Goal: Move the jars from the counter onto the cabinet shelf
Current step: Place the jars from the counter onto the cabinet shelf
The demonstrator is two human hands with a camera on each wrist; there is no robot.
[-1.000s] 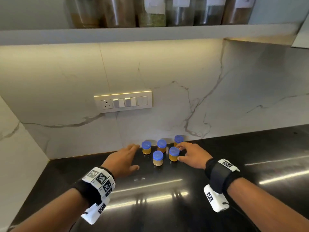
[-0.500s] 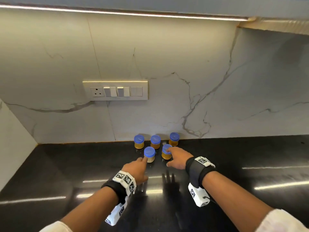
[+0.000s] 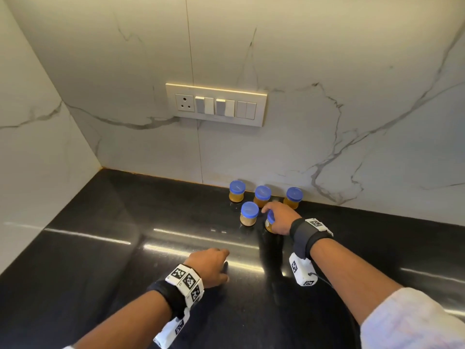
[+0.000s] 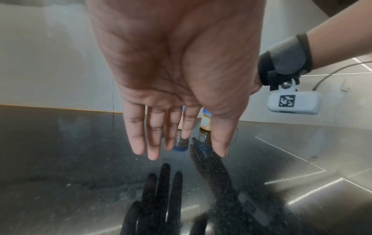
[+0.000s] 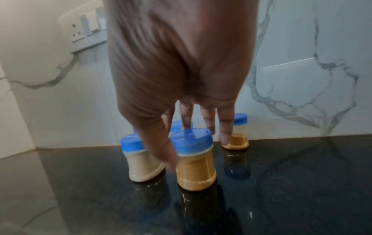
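Observation:
Several small jars with blue lids stand on the black counter (image 3: 120,222) by the marble wall: a back row of three (image 3: 262,196) and a beige-filled one (image 3: 249,214) in front. My right hand (image 3: 278,217) hangs over the front right jar (image 5: 194,160), which holds orange powder. The thumb (image 5: 161,152) lies along that jar's left side and the straight fingers (image 5: 223,133) reach down behind its lid, without a closed grip. My left hand (image 3: 210,267) hovers flat over the counter, nearer me, holding nothing. The cabinet shelf is out of view.
A switch and socket panel (image 3: 216,104) sits on the wall above the jars. A side wall (image 3: 37,159) closes the counter on the left. The glossy counter stretches wide to the left and right of the jars.
My left hand has drawn back from the jars toward me. My right hand has settled over the front right jar. The view has tilted down, so the shelf left the picture.

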